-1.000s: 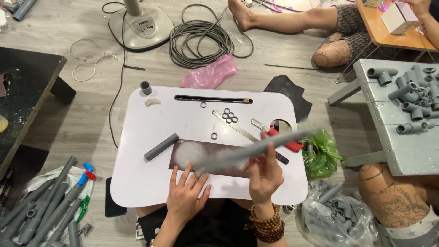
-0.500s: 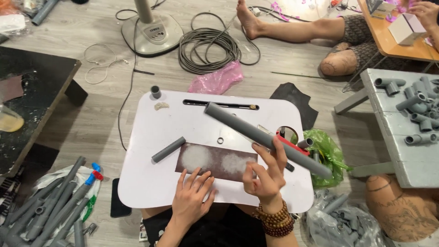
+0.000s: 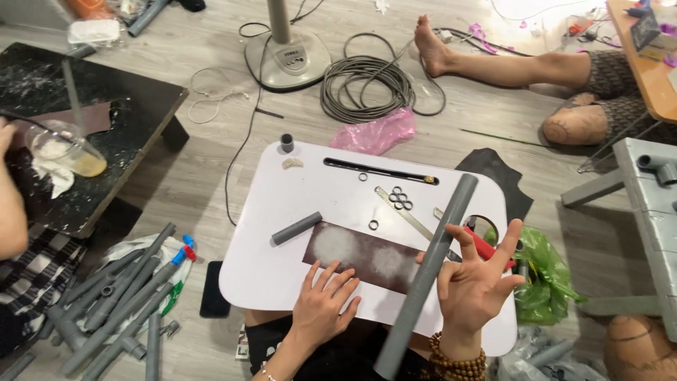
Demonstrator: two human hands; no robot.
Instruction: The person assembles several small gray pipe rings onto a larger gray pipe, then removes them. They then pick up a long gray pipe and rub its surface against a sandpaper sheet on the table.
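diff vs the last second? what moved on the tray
The long grey pipe swung from lying across the tray to nearly upright, its far end now pointing away. The right hand keeps it with fingers spread. Left hand still presses the dark sandpaper sheet; short pipe and rings unmoved.

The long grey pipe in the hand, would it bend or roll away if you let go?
The long grey pipe looks straight and rigid, so it probably would not bend. Being round, it would likely roll on the smooth white tray table. The right hand balances it with fingers spread, suggesting it is fairly light.
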